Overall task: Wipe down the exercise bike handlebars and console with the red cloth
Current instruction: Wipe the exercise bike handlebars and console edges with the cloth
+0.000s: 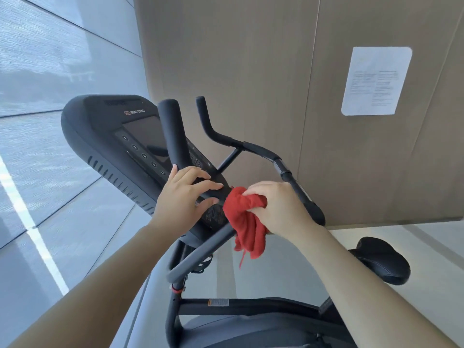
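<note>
The left hand (185,194) is gripping the handlebar (173,131) for steadiness while the right hand (278,209) is clutching the bunched cloth (244,217), seemingly against the bar below the console (105,126); spreading it flatter should be covering more.

Bright, even daylight. A hard white glare stripe crosses the grey panels (62,184) left of the console (100,126), and those panels are smeared by motion blur. The console screen carries a dull reflection, and the handlebars (173,131) beside it show a soft sheen. The red cloth (244,222) right of the console reads sharp. My forearms (100,285) stretch with wide-angle distortion below it.
</note>
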Demonstrator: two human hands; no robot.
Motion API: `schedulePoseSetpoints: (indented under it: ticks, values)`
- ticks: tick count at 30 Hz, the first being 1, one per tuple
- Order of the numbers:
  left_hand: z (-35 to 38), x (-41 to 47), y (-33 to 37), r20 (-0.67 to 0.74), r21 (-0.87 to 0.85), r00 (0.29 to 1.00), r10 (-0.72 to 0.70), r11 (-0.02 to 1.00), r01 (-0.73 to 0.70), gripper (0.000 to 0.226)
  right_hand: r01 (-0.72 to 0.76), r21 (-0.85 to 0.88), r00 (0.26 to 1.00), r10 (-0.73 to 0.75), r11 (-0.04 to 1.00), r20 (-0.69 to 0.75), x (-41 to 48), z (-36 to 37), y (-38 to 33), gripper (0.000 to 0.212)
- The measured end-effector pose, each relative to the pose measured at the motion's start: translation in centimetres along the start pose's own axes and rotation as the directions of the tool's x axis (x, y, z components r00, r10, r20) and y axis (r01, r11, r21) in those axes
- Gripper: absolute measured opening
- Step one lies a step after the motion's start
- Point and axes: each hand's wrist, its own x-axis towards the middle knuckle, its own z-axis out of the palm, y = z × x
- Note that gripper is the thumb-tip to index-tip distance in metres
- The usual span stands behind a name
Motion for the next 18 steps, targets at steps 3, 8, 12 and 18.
schedulePoseSetpoints:
  ticks: [3, 8, 12, 18]
  values:
    - [0.2, 0.0, -0.2, -0.018, -0.004, 1.0, 0.006, 1.0, -0.006, 0.031, -0.239, 0.232, 0.97, 0.242, 0.943, 0.017, 0.7, -2.0, -0.2, 0.013]
    - [0.2, 0.0, -0.3, -0.023, -0.021, 1.0, 0.001, 1.0, -0.002, 0.03, -0.172, 0.498, 0.963, 0.251, 0.85, -0.095, 2.3, -6.4, -2.9, 0.02]
    - [0.2, 0.0, -0.1, -0.029, -0.007, 0.999, 0.019, 1.0, -0.019, 0.031, -0.106, 0.401, 0.954, 0.206, 0.91, -0.218, 2.8, -7.2, -3.1, 0.022]
    - [0.2, 0.0, -0.2, -0.015, -0.009, 1.0, 0.019, 1.0, -0.019, 0.03, -0.166, -0.122, 0.98, 0.151, 0.979, -0.126, 0.3, -1.1, 1.4, 0.019]
